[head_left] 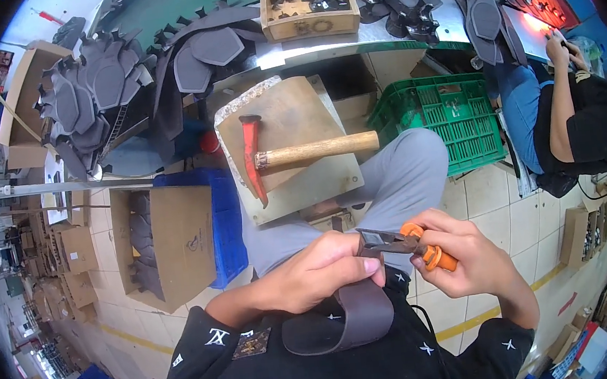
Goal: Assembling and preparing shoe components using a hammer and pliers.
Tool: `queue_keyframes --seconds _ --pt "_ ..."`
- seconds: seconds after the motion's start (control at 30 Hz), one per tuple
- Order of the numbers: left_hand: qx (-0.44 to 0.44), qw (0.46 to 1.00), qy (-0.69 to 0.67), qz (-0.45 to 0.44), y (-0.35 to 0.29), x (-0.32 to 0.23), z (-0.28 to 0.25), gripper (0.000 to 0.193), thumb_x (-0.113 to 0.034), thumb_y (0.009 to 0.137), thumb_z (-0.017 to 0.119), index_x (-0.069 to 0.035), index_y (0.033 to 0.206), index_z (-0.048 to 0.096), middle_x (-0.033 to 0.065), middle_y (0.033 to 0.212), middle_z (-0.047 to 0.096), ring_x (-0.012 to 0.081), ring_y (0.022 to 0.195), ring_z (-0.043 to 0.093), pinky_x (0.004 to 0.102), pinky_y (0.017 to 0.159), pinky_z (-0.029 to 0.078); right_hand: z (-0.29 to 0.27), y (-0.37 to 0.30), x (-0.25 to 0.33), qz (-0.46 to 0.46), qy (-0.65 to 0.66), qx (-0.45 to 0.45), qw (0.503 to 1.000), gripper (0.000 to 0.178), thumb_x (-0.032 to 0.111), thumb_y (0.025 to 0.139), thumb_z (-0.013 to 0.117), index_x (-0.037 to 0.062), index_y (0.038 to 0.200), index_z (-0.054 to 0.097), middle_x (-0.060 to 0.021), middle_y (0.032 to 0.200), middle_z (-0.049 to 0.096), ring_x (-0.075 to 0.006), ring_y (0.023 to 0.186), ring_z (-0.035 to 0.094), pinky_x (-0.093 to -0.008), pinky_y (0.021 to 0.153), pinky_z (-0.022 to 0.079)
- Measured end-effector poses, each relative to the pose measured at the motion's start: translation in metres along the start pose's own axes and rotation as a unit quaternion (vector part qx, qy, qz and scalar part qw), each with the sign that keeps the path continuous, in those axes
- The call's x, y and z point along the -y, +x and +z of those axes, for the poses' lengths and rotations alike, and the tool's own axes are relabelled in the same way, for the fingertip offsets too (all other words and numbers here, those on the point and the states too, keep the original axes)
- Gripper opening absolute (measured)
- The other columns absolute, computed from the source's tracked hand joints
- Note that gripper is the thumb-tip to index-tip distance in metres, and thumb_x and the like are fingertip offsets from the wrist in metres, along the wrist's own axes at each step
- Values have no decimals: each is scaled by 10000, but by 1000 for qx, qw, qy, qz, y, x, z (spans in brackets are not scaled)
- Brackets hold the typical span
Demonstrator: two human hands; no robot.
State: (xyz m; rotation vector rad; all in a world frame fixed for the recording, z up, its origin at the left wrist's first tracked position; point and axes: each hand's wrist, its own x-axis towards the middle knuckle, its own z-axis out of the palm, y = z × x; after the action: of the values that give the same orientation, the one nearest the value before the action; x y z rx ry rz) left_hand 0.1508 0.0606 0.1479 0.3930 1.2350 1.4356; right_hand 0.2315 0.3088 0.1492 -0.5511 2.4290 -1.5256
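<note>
My left hand (319, 272) is closed on a dark brown strap (367, 318), which curls in a loop in front of my chest. In my right hand (466, 250) are pliers with orange handles (435, 256), gripped from the right. Their dark jaws meet the strap's end at my left fingertips; whether they bite on it is too small to tell. Beyond my hands, a hammer (314, 150) with a red head and wooden handle lies on a tan board (288, 103), on top of a pale plate near my knees.
An open wooden box (311, 24) of small dark parts stands on the bench ahead. Dark grey shaped pieces (107, 80) are heaped along it. A green crate (443, 125) sits right of my knee, a cardboard box (184, 237) at left. A co-worker (582, 119) sits at far right.
</note>
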Motion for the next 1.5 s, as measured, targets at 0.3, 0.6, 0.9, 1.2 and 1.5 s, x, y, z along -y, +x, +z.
queue_keyframes --seconds 0.3,0.6,0.9,1.2,1.5 --pt "7 999 -35 -17 -3 0 1 278 -233 965 529 17 908 636 82 912 653 142 859 588 279 787 451 2 0 8 23 -6 2 1000 260 -18 704 688 -63 949 612 -200 1028 597 -375 951 598 -407 840 506" --pt "-15 999 28 6 -6 1 -1 273 -203 985 482 30 995 624 75 921 657 148 896 598 292 816 460 2 1 16 59 -29 19 998 302 -17 687 683 -80 973 610 -205 1044 589 -389 972 588 -411 857 504" --pt "-2 1000 6 -10 -5 5 -4 270 -223 966 519 19 950 639 72 913 660 147 878 596 284 802 457 3 0 11 41 -33 25 998 285 -15 672 683 -70 941 606 -205 1054 589 -381 964 589 -405 854 506" --pt "28 999 -44 8 -2 8 -6 334 -289 996 479 -4 910 630 29 868 607 107 854 530 266 770 408 3 1 12 48 -39 22 998 281 -15 670 685 -61 936 609 -206 1047 585 -382 959 587 -412 853 504" --pt "16 1000 -11 -3 -4 5 -6 323 -281 993 478 2 934 621 39 886 616 119 864 541 272 797 416 4 2 10 42 -37 17 998 274 4 693 706 -54 943 610 -204 1053 593 -381 959 594 -412 861 501"
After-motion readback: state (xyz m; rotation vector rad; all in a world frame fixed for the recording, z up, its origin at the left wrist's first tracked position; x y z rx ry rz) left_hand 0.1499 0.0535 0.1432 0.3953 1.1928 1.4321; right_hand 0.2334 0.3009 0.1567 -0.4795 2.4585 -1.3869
